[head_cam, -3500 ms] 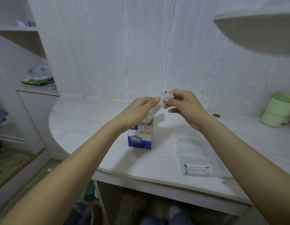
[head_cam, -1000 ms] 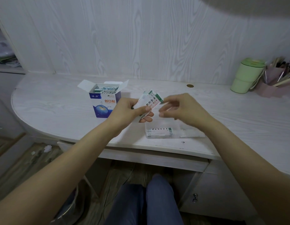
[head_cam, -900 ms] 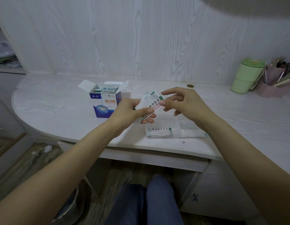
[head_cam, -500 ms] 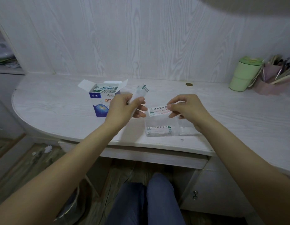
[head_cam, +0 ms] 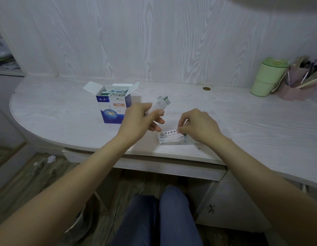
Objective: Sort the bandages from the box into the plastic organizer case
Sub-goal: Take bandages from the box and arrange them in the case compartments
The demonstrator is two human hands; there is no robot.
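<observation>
1. Head view: left hand (head_cam: 139,121) grips a small stack of bandages (head_cam: 160,103), their ends sticking up past its thumb; the open box (head_cam: 113,108) stands just left of it.
2. Right hand (head_cam: 198,126) pinches one bandage (head_cam: 169,133) at the clear organizer case (head_cam: 172,140), directly beneath its fingertips on the desk (head_cam: 243,118).

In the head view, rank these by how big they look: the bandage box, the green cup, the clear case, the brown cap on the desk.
1. Bandage box and green cup: too alike to rank.
2. Clear case, partly hidden by the right hand.
3. Brown cap.
</observation>
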